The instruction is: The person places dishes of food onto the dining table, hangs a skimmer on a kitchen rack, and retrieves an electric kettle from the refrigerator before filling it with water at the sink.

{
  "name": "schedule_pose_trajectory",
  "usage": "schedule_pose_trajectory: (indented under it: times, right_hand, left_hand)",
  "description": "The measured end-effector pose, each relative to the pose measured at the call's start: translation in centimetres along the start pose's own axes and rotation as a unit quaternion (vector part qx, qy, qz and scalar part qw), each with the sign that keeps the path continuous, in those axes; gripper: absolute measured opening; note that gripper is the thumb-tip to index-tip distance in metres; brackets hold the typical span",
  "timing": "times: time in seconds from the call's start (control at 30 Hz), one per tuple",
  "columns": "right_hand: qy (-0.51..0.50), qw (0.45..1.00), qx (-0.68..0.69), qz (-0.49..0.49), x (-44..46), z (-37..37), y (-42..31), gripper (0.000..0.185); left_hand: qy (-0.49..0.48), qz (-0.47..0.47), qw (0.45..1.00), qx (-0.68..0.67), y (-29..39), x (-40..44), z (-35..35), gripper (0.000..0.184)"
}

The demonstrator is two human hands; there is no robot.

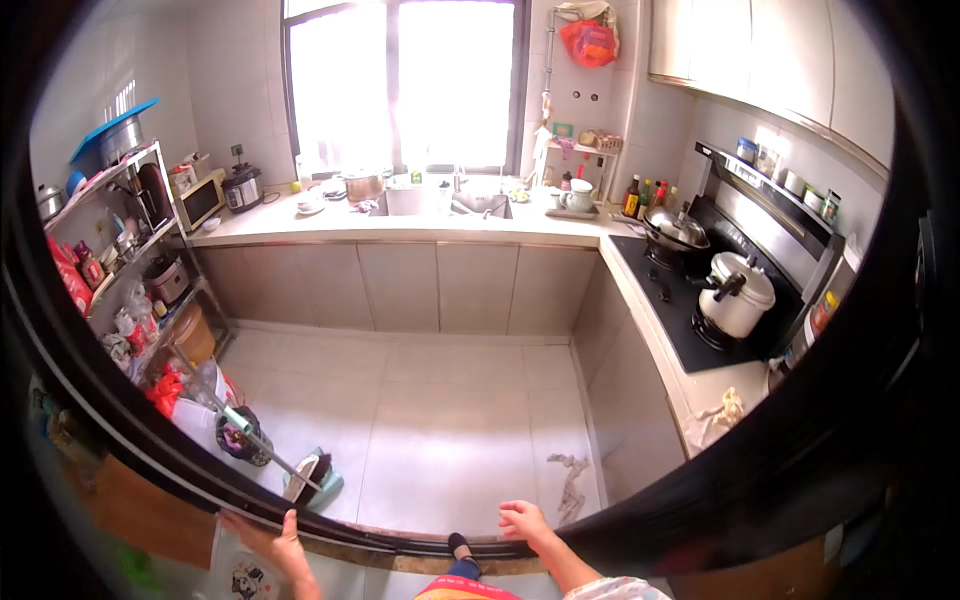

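Note:
My left hand (282,556) is at the bottom left, beside the dark door frame (340,533). Its thumb points up and its fingers spread to the left, partly blurred; nothing shows in its grasp. Below it is a pale item with a cartoon dog print (247,580). My right hand (524,521) hangs in front of me over the threshold, its fingers loosely bent and holding nothing visible. A broom and dustpan (315,482) stand on the floor just past my left hand. A crumpled grey cloth (571,485) lies on the floor beyond my right hand.
A metal shelf rack (170,235) with pots and bags lines the left wall, a trash bin (244,440) before it. The counter (300,228) holds a sink (415,203). A pressure cooker (738,298) and lidded wok (675,230) sit on the stove (680,322).

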State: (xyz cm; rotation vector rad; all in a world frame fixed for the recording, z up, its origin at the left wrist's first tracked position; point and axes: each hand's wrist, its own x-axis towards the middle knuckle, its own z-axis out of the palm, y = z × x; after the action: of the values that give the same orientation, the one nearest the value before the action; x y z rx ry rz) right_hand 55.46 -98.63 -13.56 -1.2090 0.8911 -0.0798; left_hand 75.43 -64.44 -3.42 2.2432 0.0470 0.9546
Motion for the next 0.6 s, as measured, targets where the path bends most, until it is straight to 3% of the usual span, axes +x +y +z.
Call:
schedule_pose_trajectory:
  times: [0.07,0.1,0.13,0.17,0.3,0.33,0.43,0.47,0.5,0.57,0.6]
  right_hand:
    - [-0.013,1.000,0.002,-0.005,3.4,-1.1,-1.4,0.030]
    - [-0.003,1.000,-0.004,-0.001,4.7,-1.8,-2.5,0.030]
    - [0.007,1.000,-0.013,0.004,5.7,-2.5,-3.8,0.030]
    - [0.014,1.000,-0.019,0.009,6.9,-3.1,-5.1,0.029]
    - [0.069,0.997,-0.021,0.006,12.3,-4.9,-10.2,0.029]
    - [0.073,0.997,-0.014,-0.002,14.1,-5.2,-10.7,0.030]
    - [0.063,0.998,0.012,-0.009,17.7,-4.5,-14.4,0.029]
    - [0.053,0.998,0.013,-0.009,19.2,-4.3,-15.2,0.029]
    - [0.043,0.999,0.013,-0.008,20.6,-4.2,-15.9,0.029]
    - [0.028,1.000,0.011,0.003,24.0,-4.3,-17.3,0.028]
    - [0.024,1.000,0.010,0.012,25.9,-4.4,-17.9,0.028]
  left_hand:
    - [0.026,-0.078,0.994,-0.068,2.0,0.5,-0.1,0.107]
    - [0.043,-0.080,0.996,0.000,-1.0,-0.1,0.8,0.110]
    - [0.104,-0.096,0.990,0.010,2.7,0.3,0.0,0.086]
    - [0.151,-0.002,0.987,0.063,7.8,0.7,-1.6,0.041]
    - [0.176,0.005,0.984,-0.039,10.9,0.0,2.2,0.049]
    - [0.145,-0.075,0.982,-0.095,10.6,0.0,4.3,0.048]
    - [0.080,0.016,0.996,-0.041,14.5,3.3,10.2,0.047]
    - [0.006,-0.026,0.999,-0.036,13.5,3.2,12.5,0.045]
    - [-0.019,-0.032,0.990,-0.136,14.1,3.7,14.9,0.043]
    - [-0.144,-0.005,0.988,-0.062,15.0,4.3,19.1,0.042]
    - [-0.179,0.005,0.979,-0.099,15.7,4.7,21.3,0.043]
